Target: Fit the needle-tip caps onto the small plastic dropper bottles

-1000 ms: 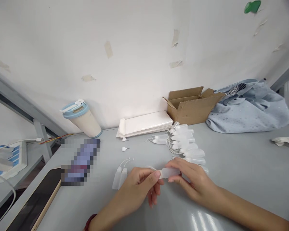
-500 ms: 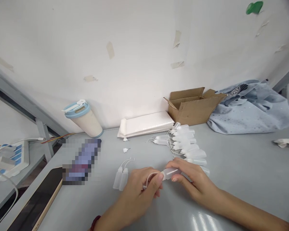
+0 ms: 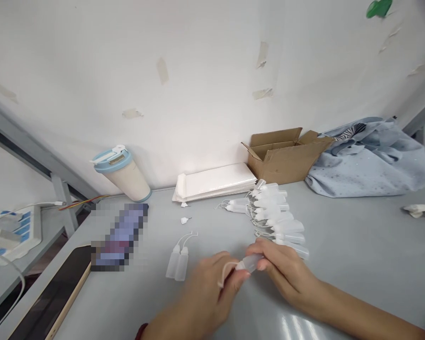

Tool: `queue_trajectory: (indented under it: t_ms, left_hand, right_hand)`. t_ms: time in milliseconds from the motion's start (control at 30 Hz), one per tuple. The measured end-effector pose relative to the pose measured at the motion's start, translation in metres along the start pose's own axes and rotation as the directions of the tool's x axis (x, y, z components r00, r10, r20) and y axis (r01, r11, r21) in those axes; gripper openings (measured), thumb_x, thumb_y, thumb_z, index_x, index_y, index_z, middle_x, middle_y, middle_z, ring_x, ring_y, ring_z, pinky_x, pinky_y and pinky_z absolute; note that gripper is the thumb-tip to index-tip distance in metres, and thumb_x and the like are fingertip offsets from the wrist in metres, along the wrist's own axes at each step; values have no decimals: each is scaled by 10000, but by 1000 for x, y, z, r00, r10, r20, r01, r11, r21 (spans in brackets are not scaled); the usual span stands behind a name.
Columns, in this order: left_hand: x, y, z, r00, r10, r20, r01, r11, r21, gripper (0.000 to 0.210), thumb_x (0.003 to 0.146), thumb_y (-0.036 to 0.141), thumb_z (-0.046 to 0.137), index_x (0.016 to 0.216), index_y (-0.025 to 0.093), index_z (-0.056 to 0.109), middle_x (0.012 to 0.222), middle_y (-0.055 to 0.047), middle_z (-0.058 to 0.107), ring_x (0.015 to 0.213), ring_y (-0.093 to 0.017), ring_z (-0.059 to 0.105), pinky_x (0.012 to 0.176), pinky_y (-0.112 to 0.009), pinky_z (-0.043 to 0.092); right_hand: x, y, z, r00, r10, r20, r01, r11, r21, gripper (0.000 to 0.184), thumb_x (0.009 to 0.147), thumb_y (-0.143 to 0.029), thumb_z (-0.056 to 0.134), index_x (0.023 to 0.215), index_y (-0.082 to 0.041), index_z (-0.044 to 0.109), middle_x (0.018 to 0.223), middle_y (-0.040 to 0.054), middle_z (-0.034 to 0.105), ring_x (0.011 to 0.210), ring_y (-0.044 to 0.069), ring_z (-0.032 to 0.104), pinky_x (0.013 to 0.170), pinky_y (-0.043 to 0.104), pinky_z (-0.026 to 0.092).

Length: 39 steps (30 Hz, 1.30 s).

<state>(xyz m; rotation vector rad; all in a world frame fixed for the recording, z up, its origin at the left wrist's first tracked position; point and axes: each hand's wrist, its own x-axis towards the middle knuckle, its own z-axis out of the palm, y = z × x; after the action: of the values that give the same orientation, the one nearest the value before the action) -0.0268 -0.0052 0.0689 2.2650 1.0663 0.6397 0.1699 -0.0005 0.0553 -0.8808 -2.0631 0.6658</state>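
Note:
A small translucent squeeze bottle (image 3: 250,262) with a thin white strap at its cap end is held between my two hands, just above the grey table. My right hand (image 3: 286,271) pinches the bottle's base between thumb and fingers. Around the neck end my left hand (image 3: 216,283) is closed, slightly blurred, with the strap curving over its fingers. Two similar bottles (image 3: 177,264) lie side by side left of my left hand. Beyond my right hand lies a row of several more such bottles (image 3: 279,219), straps pointing left.
Two small white needle tips (image 3: 183,220) lie behind the pair of bottles. White padded envelopes (image 3: 216,182) and an open cardboard box (image 3: 286,163) stand along the wall. A tumbler (image 3: 127,177), phone (image 3: 53,293) and pixelated item (image 3: 120,241) are at left; a cloth bag (image 3: 371,165) sits right.
My left hand has shifted slightly right and turned, its grip moving along the bottle's neck. The bottle has dropped a little toward me; my right hand still holds its base.

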Motion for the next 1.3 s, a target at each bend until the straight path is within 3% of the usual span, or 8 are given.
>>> queue_trajectory:
  t_ms: [100,200,367,533,733,933,1100,1300]
  left_hand:
    - [-6,-6,5,955,291,-62,-252,902,349,263,976,216,357,783,174,531,656,-12,538,545,-145,468,497,-260,328]
    - [-6,-11,7,928,365,-80,-300,855,422,204,969,179,380,844,163,540,686,-22,560,582,-153,498,518,-257,341]
    - [3,-6,-2,998,-49,29,49,999,-10,333,967,319,370,735,167,555,653,-7,565,567,-123,492,541,-229,361]
    - [9,2,-14,915,-296,274,383,850,-363,429,932,452,381,670,157,551,554,14,550,541,-118,508,542,-221,358]
    - [10,-3,-12,839,-371,399,535,697,-477,438,876,532,420,693,157,552,486,47,476,433,-108,450,473,-222,354]
    - [13,-8,-14,926,-369,82,378,893,-246,190,846,313,525,708,183,503,563,58,462,524,-108,416,507,-213,313]
    - [17,-34,-43,920,-323,-223,368,908,200,93,862,225,506,902,169,568,840,-44,619,758,-189,568,696,-284,435]
    - [19,-68,-58,906,-346,-245,412,855,315,265,837,105,492,1055,130,641,1013,-137,614,959,-284,565,818,-387,429]
  right_hand:
    - [1,-3,0,986,157,62,-162,983,83,334,1000,-332,298,895,-193,583,728,17,612,645,144,570,612,256,454]
    - [3,-4,-1,967,231,104,-244,959,143,316,992,-318,333,883,-193,602,744,8,631,672,143,584,644,256,445]
    - [4,-2,-2,976,205,72,-213,969,124,232,970,-292,400,995,-197,610,824,22,657,743,155,605,680,262,455]
    - [2,0,-2,996,58,65,-61,997,40,205,968,-238,406,1052,-173,582,807,44,625,730,156,587,662,265,467]
    - [-1,11,2,986,-140,87,151,978,-147,239,980,-257,375,1103,-133,539,855,98,621,719,182,580,611,284,488]
    - [0,13,5,992,-129,6,122,928,-352,220,981,-243,353,1001,-143,548,689,47,595,572,172,551,497,268,423]
    - [12,21,-6,992,-76,-104,27,911,-411,211,974,-247,373,1036,-146,548,735,49,606,619,169,573,552,265,442]
    - [50,35,-24,986,134,-94,-160,657,-736,217,956,-219,392,974,-142,594,805,74,643,695,210,597,531,282,397]
